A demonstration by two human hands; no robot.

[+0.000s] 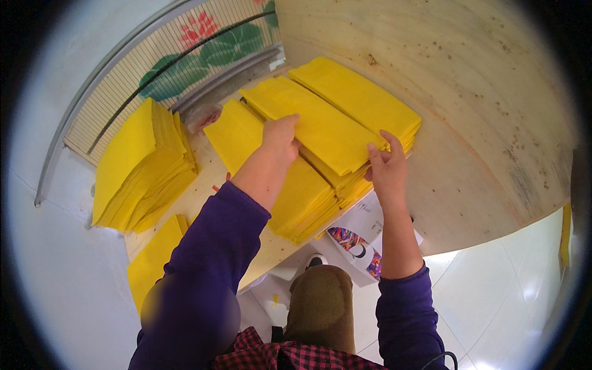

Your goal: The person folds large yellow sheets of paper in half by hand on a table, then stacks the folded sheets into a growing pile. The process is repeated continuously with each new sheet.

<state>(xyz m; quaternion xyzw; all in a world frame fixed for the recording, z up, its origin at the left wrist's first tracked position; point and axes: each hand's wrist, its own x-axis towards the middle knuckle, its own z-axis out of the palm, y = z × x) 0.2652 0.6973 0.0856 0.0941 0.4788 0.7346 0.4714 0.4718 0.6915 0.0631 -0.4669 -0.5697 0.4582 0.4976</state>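
Note:
Three neat stacks of folded yellow cloth-like pieces lie side by side on the table. My left hand point(280, 137) is closed at the left long edge of the middle stack point(311, 120), its fingertips partly hidden by the hand itself. At that stack's near right corner, my right hand point(387, 169) has thumb and index finger bent on the edge of the top piece. The right stack point(357, 92) lies just beyond the right fingertips. Beneath my left wrist runs the left stack point(296, 194), set slightly lower than the middle one.
A taller pile of yellow pieces point(139, 163) stands at the left, with another yellow piece point(157, 259) below it. A slatted screen with painted leaves point(209, 58) leans behind. The pale tabletop point(475, 123) curves away right. A white printed box point(361, 228) sits below the table edge.

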